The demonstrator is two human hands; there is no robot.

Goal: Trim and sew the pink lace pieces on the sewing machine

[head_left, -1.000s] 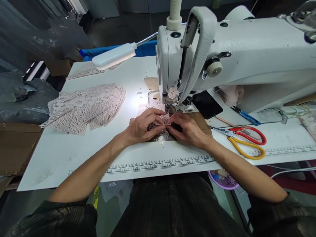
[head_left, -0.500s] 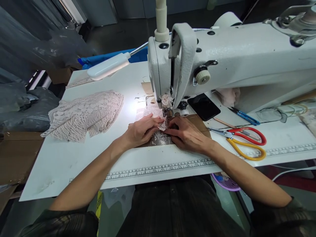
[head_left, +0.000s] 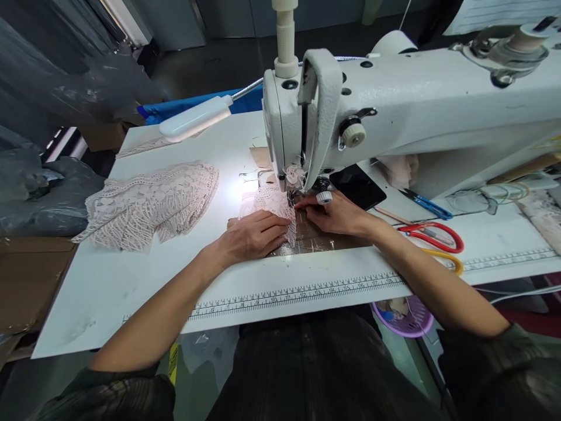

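Pale pink lace (head_left: 272,202) lies under the needle area of a white sewing machine (head_left: 322,117), its narrow end pointing toward me. My left hand (head_left: 256,234) rests palm down on the lace, fingers stretched out to the left of the presser foot (head_left: 291,199). From the other side my right hand (head_left: 335,215) reaches in, its bent fingers close together and the fingertips right beside the presser foot. Anything between those fingertips is too small to make out. Beneath both hands is a brown plate (head_left: 315,237) with thread scraps on it.
A folded lace pile (head_left: 153,202) sits on the left of the table. A lamp (head_left: 195,118) lights the work. Right of the machine head lie a black phone (head_left: 359,186), red-and-yellow scissors (head_left: 456,238) and blue snips (head_left: 432,207). A purple basket (head_left: 409,327) is below the edge.
My left fingers have gone from pinching the lace edge to lying flat on it. My right hand has let go of the lace edge and moved up beside the presser foot.
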